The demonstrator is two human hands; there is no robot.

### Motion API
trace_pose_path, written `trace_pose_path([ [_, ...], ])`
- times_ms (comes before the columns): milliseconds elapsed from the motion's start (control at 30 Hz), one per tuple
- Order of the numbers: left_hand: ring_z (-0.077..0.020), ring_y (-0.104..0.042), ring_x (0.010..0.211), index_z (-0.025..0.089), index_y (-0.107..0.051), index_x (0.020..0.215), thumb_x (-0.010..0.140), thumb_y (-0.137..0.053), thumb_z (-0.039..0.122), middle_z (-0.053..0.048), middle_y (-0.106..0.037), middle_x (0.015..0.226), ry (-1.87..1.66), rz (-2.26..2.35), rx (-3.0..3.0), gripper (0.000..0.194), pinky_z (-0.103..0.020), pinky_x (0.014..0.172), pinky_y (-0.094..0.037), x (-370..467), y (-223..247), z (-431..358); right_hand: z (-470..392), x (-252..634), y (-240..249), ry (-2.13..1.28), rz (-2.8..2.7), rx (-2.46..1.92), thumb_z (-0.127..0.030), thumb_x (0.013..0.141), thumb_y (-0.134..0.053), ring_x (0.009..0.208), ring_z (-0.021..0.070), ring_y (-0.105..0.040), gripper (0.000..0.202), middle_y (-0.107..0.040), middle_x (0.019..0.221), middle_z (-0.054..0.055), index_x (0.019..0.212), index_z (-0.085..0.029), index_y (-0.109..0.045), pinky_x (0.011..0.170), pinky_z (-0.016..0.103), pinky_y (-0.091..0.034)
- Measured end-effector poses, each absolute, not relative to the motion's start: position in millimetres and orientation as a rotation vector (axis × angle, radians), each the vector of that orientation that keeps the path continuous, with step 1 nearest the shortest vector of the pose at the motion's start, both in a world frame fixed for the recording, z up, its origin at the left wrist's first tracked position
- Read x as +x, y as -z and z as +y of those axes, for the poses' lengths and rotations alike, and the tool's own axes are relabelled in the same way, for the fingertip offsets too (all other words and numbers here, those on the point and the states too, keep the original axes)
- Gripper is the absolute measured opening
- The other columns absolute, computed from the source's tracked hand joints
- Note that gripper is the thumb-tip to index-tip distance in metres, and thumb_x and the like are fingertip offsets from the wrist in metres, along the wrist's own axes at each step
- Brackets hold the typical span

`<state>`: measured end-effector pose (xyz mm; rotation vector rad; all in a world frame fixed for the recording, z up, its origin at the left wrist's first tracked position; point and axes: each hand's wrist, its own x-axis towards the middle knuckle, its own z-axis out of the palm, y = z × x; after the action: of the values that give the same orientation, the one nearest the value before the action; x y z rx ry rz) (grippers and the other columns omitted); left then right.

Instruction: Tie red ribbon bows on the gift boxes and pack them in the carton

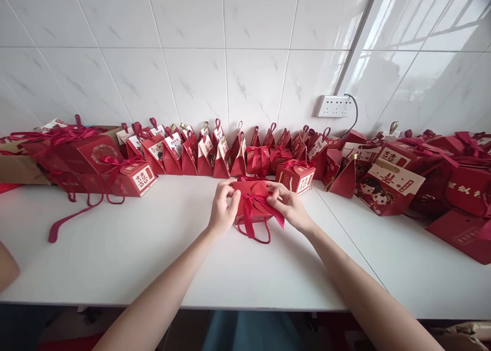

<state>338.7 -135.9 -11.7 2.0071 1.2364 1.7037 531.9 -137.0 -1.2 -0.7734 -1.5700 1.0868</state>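
Note:
A small red gift box (pixel 242 191) stands in front of me on the white table, held between both hands. Red satin ribbon (pixel 248 219) is tied in a bow across its front, with tails hanging down and to the right. Below it a loop of twisted red cord (pixel 264 240) rests on the tabletop. My left hand (pixel 223 209) is closed on the box's left side, thumb in front and fingers behind. On the other side my right hand (pixel 291 206) grips the box's right edge, its thumb against the ribbon; its fingertips are partly hidden.
Just behind, a red box with a white label (pixel 296 176) stands close to my right hand. Several triangular red boxes (pixel 205 156) line the tiled wall. Stacked boxes (pixel 95 151) with trailing ribbon lie left, more boxes (pixel 391 184) right. Another person's arm (pixel 6 266) shows at the left edge.

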Motion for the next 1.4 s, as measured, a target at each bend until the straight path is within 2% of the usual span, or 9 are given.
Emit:
trace_pose_path([
  [267,-0.0192,-0.052,0.115,0.022,-0.034,0.074,0.09,-0.041,0.02,-0.01,-0.054,0.105,-1.783,1.172,2.237,0.018,-0.036,0.091,-0.044,341.1,14.8,-136.1,-131.5,534.6,3.4,-1.186,-1.468,-0.782,-0.039,0.071,-0.069,0.119,0.0258,-0.051,0.033,-0.05,0.13,0.005,0.056,-0.019,-0.046,0.101,0.043,-0.038],
  [533,-0.019,-0.052,0.115,0.022,-0.035,0.075,0.09,-0.043,0.022,-0.011,-0.055,0.11,-1.833,1.16,2.325,0.017,-0.037,0.092,-0.045,337.2,15.2,-134.8,-131.0,533.9,4.5,-1.179,-1.485,-0.779,-0.048,0.077,-0.063,0.116,0.0253,-0.052,0.035,-0.051,0.126,0.009,0.063,-0.02,-0.049,0.1,0.043,-0.04],
  [633,-0.0192,-0.053,0.115,0.022,-0.036,0.075,0.089,-0.045,0.022,-0.01,-0.056,0.109,-1.827,1.159,2.315,0.017,-0.037,0.092,-0.045,336.5,14.9,-134.1,-130.3,532.2,8.2,-1.13,-1.488,-0.864,-0.053,0.077,-0.061,0.109,0.0254,-0.055,0.035,-0.057,0.118,0.01,0.072,-0.021,-0.049,0.095,0.045,-0.044],
  [700,-0.0193,-0.053,0.114,0.022,-0.037,0.075,0.089,-0.046,0.022,-0.01,-0.056,0.107,-1.82,1.147,2.304,0.017,-0.038,0.093,-0.045,336.3,14.4,-133.9,-131.6,531.2,9.2,-1.083,-1.462,-0.874,-0.055,0.076,-0.062,0.11,0.0251,-0.055,0.037,-0.054,0.121,0.01,0.089,-0.023,-0.048,0.094,0.046,-0.044],
  [833,-0.0198,-0.053,0.113,0.021,-0.04,0.076,0.089,-0.046,0.023,-0.01,-0.057,0.109,-1.793,1.11,2.273,0.014,-0.039,0.092,-0.045,335.9,12.3,-135.2,-136.1,531.4,8.6,-0.967,-1.598,-0.798,-0.056,0.065,-0.071,0.135,0.028,-0.031,0.081,-0.024,0.148,0.012,0.129,-0.031,-0.028,0.104,0.048,-0.036],
  [933,-0.0206,-0.053,0.111,0.021,-0.045,0.077,0.088,-0.046,0.025,-0.011,-0.056,0.113,-1.73,1.075,2.237,0.012,-0.04,0.093,-0.044,334.6,8.5,-137.9,-137.3,533.3,9.1,-0.885,-1.84,-0.782,-0.048,0.058,-0.079,0.14,0.03,-0.018,0.108,-0.013,0.152,0.012,0.141,-0.029,-0.012,0.11,0.05,-0.026],
  [1133,-0.0225,-0.054,0.109,0.02,-0.048,0.063,0.085,-0.047,0.032,-0.009,-0.058,0.11,-1.575,1.062,1.989,0.025,-0.038,0.092,-0.044,332.9,0.1,-141.0,-136.8,535.7,7.7,-0.651,-2.051,-0.833,-0.018,0.062,-0.071,0.134,0.0305,-0.032,0.105,-0.027,0.145,0.015,0.145,-0.023,-0.007,0.109,0.049,-0.028],
  [1333,-0.0177,-0.059,0.097,0.021,-0.05,0.081,0.085,-0.049,0.038,-0.007,-0.059,0.105,-1.682,1.151,1.782,0.017,-0.03,0.079,-0.049,336.7,5.0,-136.3,-136.2,534.0,11.0,-0.532,-2.018,-0.859,-0.021,0.062,-0.071,0.13,0.0321,-0.037,0.103,-0.033,0.142,0.016,0.145,-0.022,-0.011,0.107,0.051,-0.031],
  [1400,-0.0156,-0.059,0.085,0.021,-0.049,0.081,0.085,-0.048,0.04,-0.004,-0.06,0.093,-1.699,1.196,1.741,0.019,-0.028,0.072,-0.049,336.4,5.6,-136.1,-134.5,534.5,14.8,-0.523,-1.983,-0.894,-0.023,0.062,-0.072,0.128,0.0321,-0.04,0.105,-0.036,0.14,0.016,0.146,-0.023,-0.009,0.106,0.051,-0.032],
])
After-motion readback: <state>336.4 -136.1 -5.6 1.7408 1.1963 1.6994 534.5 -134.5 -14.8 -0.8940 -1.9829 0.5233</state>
